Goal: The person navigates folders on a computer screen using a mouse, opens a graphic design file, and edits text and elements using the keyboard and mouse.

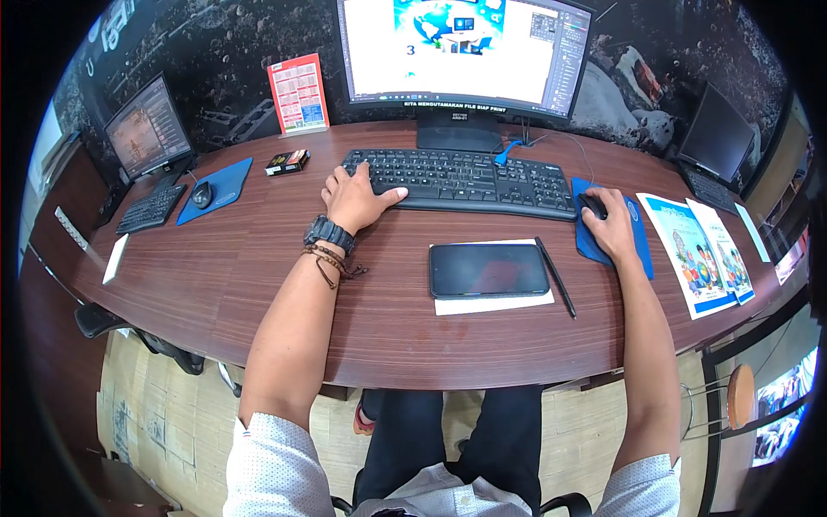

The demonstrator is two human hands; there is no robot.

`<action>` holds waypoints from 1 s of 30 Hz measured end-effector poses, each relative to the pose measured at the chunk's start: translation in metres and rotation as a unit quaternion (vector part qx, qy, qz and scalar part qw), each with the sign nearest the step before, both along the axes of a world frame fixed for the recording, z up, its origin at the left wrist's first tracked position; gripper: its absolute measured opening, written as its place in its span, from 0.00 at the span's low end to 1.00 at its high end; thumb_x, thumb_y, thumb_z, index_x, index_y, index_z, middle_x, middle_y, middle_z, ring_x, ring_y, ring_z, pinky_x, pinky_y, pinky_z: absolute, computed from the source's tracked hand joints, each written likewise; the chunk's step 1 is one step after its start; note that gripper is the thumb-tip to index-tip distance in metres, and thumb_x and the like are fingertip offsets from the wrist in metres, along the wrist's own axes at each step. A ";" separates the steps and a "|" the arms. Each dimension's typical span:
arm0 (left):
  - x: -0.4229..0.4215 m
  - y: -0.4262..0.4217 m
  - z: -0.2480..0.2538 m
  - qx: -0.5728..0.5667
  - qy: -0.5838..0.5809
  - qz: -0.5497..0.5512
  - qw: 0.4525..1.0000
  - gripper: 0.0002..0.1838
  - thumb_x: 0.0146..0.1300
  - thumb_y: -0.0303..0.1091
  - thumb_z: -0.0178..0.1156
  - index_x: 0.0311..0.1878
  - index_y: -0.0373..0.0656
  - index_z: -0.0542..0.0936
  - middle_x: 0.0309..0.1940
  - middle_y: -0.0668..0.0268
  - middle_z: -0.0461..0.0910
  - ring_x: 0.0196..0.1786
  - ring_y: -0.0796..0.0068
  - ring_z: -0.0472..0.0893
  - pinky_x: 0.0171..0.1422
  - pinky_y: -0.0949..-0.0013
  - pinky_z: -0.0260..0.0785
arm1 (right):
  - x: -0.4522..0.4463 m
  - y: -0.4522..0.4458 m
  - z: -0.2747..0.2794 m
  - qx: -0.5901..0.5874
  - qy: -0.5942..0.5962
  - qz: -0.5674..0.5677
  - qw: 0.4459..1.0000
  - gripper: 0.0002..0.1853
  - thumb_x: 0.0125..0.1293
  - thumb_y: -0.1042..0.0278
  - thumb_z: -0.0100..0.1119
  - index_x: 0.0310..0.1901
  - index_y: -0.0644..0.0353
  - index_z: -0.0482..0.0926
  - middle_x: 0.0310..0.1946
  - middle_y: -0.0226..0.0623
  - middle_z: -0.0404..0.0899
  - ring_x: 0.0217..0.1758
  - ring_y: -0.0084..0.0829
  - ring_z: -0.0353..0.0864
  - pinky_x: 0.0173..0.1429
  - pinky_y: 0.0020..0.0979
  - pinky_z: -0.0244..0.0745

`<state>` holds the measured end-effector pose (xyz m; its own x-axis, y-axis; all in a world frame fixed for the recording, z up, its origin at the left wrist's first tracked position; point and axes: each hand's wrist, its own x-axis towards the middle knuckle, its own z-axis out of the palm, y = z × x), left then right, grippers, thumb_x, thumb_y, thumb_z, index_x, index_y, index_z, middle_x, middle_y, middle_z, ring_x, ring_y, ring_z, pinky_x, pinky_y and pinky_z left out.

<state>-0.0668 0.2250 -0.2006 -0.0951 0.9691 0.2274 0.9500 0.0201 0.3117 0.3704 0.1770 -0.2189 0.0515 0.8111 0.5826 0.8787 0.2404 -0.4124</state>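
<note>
My left hand [357,196] rests on the left end of a black keyboard [465,179], fingers apart and thumb stretched along its front edge. A dark watch and a beaded bracelet circle that wrist. On the right, my right hand [608,226] is closed over a black mouse [593,207], which sits on a blue mouse pad [637,241]. Behind the keyboard a large monitor [508,69] shows an editing window with a blue picture. Between my forearms lies a dark phone [488,270] on white paper [495,303], with a black pen [556,277] beside it.
Printed sheets [689,254] lie at the right, near a second monitor [717,133]. A red calendar [299,95] stands behind a small dark box [287,162]. At the left are another monitor [148,129], a keyboard [151,209] and a mouse [202,196].
</note>
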 end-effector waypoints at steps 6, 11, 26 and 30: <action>0.001 -0.001 0.001 -0.002 0.002 0.002 1.000 0.55 0.53 0.72 0.68 0.74 0.38 0.67 0.68 0.37 0.64 0.71 0.37 0.64 0.74 0.45 0.58 | -0.001 0.000 -0.001 0.007 0.000 0.003 1.000 0.19 0.59 0.66 0.63 0.52 0.59 0.81 0.52 0.46 0.77 0.58 0.48 0.78 0.64 0.42 0.73; 0.001 -0.001 0.002 -0.005 0.001 0.001 1.000 0.56 0.53 0.72 0.67 0.74 0.37 0.67 0.68 0.37 0.64 0.71 0.37 0.64 0.74 0.45 0.58 | 0.000 -0.001 -0.001 0.003 0.002 0.000 1.000 0.18 0.59 0.67 0.63 0.52 0.58 0.82 0.52 0.46 0.77 0.58 0.48 0.78 0.64 0.41 0.73; 0.000 0.000 -0.001 0.007 -0.016 -0.006 1.000 0.54 0.53 0.71 0.68 0.72 0.37 0.69 0.67 0.36 0.64 0.72 0.36 0.61 0.75 0.41 0.53 | -0.002 -0.002 0.001 -0.002 0.010 -0.006 1.000 0.18 0.58 0.67 0.62 0.51 0.59 0.82 0.51 0.46 0.77 0.57 0.48 0.78 0.63 0.41 0.73; 0.001 -0.002 0.000 0.010 -0.015 -0.001 1.000 0.55 0.52 0.72 0.68 0.71 0.35 0.69 0.66 0.36 0.65 0.70 0.37 0.64 0.74 0.43 0.56 | -0.002 -0.001 0.001 -0.009 0.007 -0.011 1.000 0.18 0.58 0.67 0.62 0.51 0.59 0.82 0.52 0.46 0.77 0.58 0.48 0.78 0.64 0.41 0.73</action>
<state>-0.0654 0.2229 -0.2007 -0.1010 0.9646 0.2435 0.9403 0.0126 0.3400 0.3687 0.1758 -0.2178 0.0783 0.8199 0.5671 0.8778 0.2130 -0.4292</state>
